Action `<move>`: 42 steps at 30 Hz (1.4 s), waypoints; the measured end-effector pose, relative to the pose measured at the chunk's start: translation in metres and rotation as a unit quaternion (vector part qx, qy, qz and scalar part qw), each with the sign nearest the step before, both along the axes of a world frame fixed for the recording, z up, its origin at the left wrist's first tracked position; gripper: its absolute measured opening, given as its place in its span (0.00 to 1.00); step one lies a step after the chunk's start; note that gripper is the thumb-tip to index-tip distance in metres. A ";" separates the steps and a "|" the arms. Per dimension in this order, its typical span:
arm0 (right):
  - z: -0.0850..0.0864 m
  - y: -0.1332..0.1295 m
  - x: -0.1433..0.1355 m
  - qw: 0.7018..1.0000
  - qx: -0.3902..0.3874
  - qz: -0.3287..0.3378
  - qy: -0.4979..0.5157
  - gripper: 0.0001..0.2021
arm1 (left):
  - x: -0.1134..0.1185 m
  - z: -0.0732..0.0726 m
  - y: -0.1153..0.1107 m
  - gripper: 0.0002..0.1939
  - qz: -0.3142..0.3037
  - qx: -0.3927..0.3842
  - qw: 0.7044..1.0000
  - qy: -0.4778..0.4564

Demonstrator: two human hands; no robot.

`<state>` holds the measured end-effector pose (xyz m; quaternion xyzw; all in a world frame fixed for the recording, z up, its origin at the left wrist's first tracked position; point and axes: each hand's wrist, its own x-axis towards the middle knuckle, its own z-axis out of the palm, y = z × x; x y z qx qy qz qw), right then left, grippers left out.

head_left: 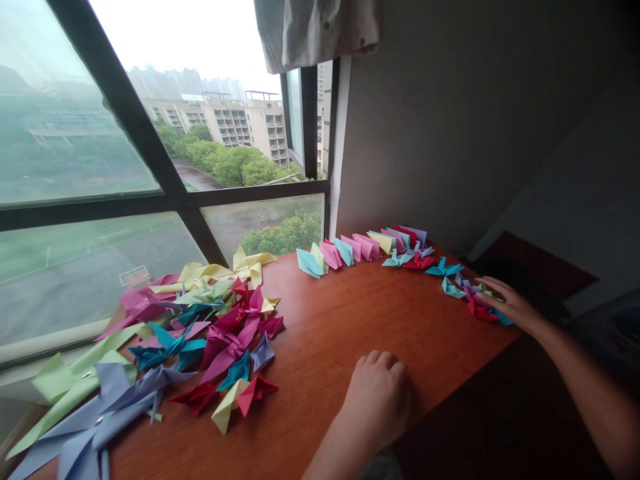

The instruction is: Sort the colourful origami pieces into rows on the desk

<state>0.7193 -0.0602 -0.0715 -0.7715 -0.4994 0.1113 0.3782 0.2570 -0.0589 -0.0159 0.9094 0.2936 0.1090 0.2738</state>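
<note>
At the right edge of the surface (320, 333), folded paper pieces (479, 310) lay beside the open right hand (510, 303), apparently being arranged, the next move seemingly requiring a light fingertip touch; the left hand (377, 393) rested loosely curled, nearer.

Table (320, 320) glossy wood; origami (229, 345) matt paper; wall (425, 127) seemingly smooth.

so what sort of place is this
Probably an upper-floor room, perhaps in a home or dormitory: the window looks down on treetops and across at multi-storey buildings, and a reddish-brown table holds many folded paper shapes.
</note>
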 end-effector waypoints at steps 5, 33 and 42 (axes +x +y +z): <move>-0.007 0.013 -0.006 1.000 0.015 0.015 0.014 0.22 | 0.001 -0.004 0.000 0.12 -0.013 -0.022 1.000 -0.018; 0.019 0.055 -0.288 0.942 0.002 0.332 0.047 0.24 | -0.047 -0.023 0.045 0.39 0.208 0.015 0.967 -0.147; 0.023 0.090 -0.315 0.932 0.017 0.320 0.168 0.22 | -0.031 -0.037 0.026 0.68 0.264 0.087 0.958 -0.068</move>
